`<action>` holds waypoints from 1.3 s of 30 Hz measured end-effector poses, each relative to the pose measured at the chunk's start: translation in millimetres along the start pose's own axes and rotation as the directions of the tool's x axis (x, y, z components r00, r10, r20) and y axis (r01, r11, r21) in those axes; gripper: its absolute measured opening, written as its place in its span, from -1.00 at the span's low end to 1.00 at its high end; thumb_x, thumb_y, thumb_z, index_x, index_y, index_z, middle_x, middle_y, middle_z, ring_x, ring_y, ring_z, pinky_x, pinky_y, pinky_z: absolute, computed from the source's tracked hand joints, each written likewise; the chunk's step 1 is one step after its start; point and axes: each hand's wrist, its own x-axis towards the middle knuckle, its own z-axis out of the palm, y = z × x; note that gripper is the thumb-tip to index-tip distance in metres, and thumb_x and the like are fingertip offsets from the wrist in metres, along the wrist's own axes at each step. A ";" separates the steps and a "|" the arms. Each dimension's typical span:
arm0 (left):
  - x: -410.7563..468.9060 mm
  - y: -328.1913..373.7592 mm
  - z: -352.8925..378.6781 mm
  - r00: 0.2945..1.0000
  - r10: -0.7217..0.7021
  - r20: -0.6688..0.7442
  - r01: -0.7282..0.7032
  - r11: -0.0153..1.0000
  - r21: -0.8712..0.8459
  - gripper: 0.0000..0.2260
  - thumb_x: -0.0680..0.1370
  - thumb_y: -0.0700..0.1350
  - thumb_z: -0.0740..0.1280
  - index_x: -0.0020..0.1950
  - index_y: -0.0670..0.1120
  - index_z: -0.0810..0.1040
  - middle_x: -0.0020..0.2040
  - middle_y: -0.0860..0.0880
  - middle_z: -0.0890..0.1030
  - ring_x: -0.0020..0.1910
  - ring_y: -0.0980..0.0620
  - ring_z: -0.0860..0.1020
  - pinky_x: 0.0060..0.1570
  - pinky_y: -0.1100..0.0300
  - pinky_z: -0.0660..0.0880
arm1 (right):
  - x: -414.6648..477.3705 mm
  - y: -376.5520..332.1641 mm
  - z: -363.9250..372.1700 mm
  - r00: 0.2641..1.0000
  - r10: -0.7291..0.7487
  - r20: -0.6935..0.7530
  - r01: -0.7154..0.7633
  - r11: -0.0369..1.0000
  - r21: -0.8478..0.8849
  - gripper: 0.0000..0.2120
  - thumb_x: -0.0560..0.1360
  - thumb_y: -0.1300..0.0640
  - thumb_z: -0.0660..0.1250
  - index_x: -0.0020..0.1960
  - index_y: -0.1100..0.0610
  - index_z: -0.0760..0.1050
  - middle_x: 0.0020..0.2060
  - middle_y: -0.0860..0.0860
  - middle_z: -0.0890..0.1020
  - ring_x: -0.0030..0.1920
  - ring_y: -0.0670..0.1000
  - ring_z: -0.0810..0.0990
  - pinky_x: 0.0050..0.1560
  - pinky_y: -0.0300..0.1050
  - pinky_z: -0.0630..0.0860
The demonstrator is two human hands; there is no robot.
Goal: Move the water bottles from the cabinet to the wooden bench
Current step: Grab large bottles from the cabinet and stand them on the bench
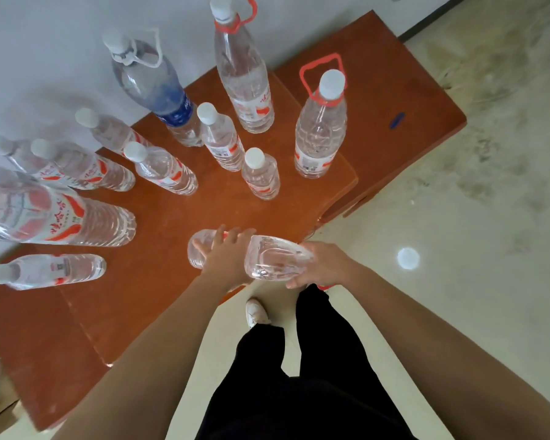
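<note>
A clear water bottle (pixel 267 257) is held tilted over the near edge of the wooden bench (pixel 159 296). My left hand (pixel 227 255) grips its lower body, with the fingers wrapped over the top. My right hand (pixel 323 263) holds the neck end, and the cap is hidden behind it. Several more water bottles stand upright on the bench, among them a large one with a red handle (pixel 319 128), a tall one (pixel 243 74) and a blue-labelled one (pixel 156 87). The cabinet is out of view.
A second bench section (pixel 394 90) adjoins at the back right against a white wall (pixel 45 42). A large bottle (pixel 51 214) stands at the left edge. My legs and a white shoe (pixel 257 311) are on the pale floor (pixel 458 217) in front.
</note>
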 end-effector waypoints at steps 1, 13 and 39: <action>0.0 -2.1 2.6 1.000 0.009 -0.020 -0.008 0.999 0.051 -0.06 0.33 0.37 0.44 0.57 0.19 0.05 0.60 0.02 0.19 0.61 -0.17 0.00 0.36 -0.59 -0.17 | 3.3 3.7 7.6 1.000 0.000 0.003 0.000 1.000 0.005 -0.33 0.26 -0.20 0.63 0.28 -0.07 0.50 0.02 -0.13 0.59 0.04 -0.03 0.54 -0.05 -0.17 0.41; -41.8 50.8 -4.4 0.994 -0.088 -0.069 0.096 0.989 0.114 -0.22 0.31 0.32 0.43 0.46 0.14 0.26 0.37 -0.02 0.47 0.41 -0.12 0.39 0.40 -0.32 0.25 | -24.3 13.7 14.5 0.898 -0.233 -0.372 -0.055 0.780 -0.623 -0.49 0.46 0.24 0.39 0.38 0.08 0.36 0.13 0.07 0.60 0.14 0.15 0.61 0.07 -0.02 0.44; -319.1 299.0 13.0 -0.183 0.921 -0.345 -0.777 0.080 0.624 -0.11 0.17 0.04 0.61 0.47 0.02 0.37 0.39 -0.15 0.48 0.42 -0.22 0.39 0.39 -0.45 0.19 | -473.5 131.0 248.0 -0.234 0.106 -0.967 -0.547 0.807 0.221 -0.13 0.14 0.09 0.64 0.40 -0.09 0.38 0.00 0.04 0.66 -0.22 0.09 0.66 -0.15 -0.04 0.55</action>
